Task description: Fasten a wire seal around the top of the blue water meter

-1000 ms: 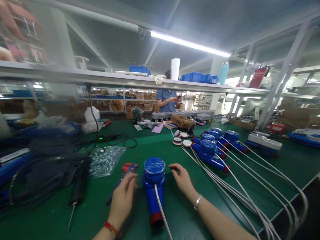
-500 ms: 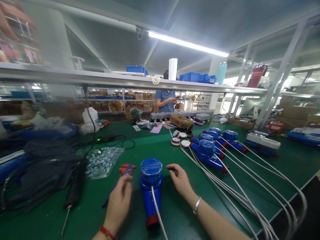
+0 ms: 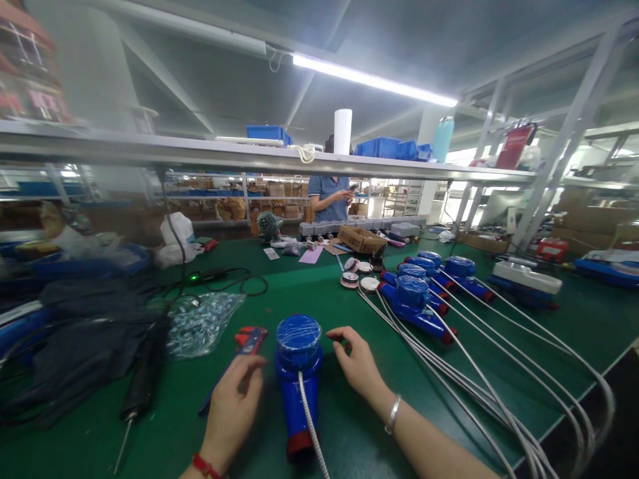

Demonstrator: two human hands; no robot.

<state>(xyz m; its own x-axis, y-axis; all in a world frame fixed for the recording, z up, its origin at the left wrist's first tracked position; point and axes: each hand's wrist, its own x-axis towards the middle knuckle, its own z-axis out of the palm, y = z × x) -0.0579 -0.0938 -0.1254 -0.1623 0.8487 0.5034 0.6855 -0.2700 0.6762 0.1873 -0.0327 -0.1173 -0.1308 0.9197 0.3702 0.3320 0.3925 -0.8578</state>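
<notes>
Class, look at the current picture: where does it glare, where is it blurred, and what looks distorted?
Head view: glare along the long white tube light, small highlights on the blue, film-wrapped, round-topped device; head view: blur over the pinkish thing at upper left, softness in the crumpled dark-grey cloth; head view: the silver metal post at right leans, probably from wide-angle distortion.

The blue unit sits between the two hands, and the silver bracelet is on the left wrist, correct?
One slip: the head view shows the silver bracelet on the right wrist. The blue unit does sit between the left hand and the right hand.
</notes>
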